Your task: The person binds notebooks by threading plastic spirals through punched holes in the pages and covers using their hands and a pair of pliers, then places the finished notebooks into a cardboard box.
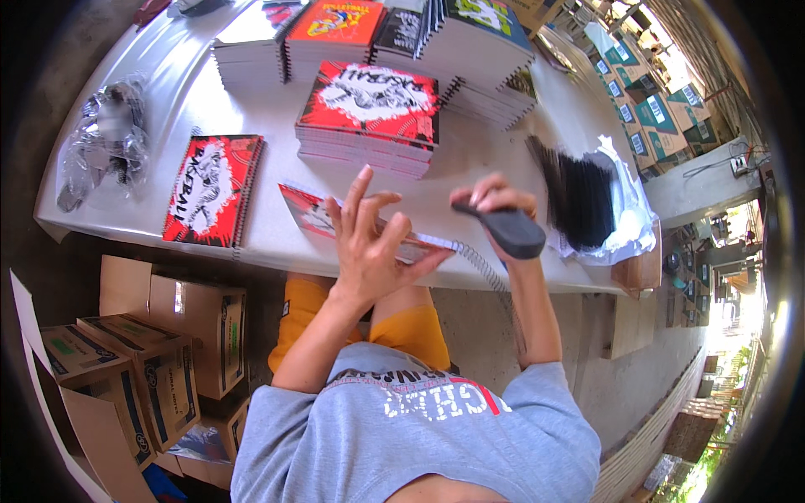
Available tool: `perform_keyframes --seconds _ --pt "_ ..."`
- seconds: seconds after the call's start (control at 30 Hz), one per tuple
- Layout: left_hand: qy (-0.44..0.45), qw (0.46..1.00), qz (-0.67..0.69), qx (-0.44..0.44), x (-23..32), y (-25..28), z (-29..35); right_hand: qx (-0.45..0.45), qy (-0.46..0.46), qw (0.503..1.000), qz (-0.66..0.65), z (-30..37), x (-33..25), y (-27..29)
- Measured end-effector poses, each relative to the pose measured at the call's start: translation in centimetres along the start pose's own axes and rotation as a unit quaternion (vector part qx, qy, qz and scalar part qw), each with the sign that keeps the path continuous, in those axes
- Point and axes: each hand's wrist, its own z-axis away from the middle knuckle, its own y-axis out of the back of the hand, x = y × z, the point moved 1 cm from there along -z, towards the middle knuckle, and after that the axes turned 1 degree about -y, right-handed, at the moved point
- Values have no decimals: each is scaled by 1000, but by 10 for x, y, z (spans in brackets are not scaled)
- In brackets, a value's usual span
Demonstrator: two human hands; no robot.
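My left hand (366, 243) holds a red-covered notebook (303, 208) tilted up near the table's front edge, with its thumb along the near side and the other fingers spread. A long, thin wire coil (480, 264) trails from the notebook's right end, down past my right forearm. My right hand (503, 199) is closed around a black, thick, rounded tool (513, 235) just above the coil; its exact kind cannot be made out. Another red notebook (211, 191) with a dark spiral edge lies flat to the left. Beyond my hands stands a stack of red notebooks (369, 102).
More spiral notebook stacks (335, 25) stand along the back of the white table (251, 109). A bundle of black coils (574, 197) lies on white plastic (625, 222) at the right. Clear plastic with dark items (109, 130) sits far left. Cardboard boxes (168, 386) fill the lower left floor.
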Motion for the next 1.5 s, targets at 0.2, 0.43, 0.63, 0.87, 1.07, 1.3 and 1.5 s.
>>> perform_keyframes --seconds 0.2,0.43,0.63,0.87,1.07,1.3,1.5 --pt "-10 1000 3 8 -3 4 -1 55 -126 962 235 29 0 -9" --pt "-25 1000 -10 -2 -2 9 -3 3 -139 935 328 11 0 -3" --pt "-31 999 4 -12 -6 12 -4 -72 -128 928 344 -5 -17 -10" --pt "-41 999 8 -22 -7 15 -1 -51 -130 909 392 -8 -6 -15" --pt "-19 998 51 -24 -9 17 -2 -77 -98 907 402 -16 -4 -25" --pt "31 990 132 -29 -19 14 9 -47 -158 923 349 -18 6 -37" --pt "-7 996 88 -4 -21 23 2 -114 -45 967 225 -26 -4 -54"
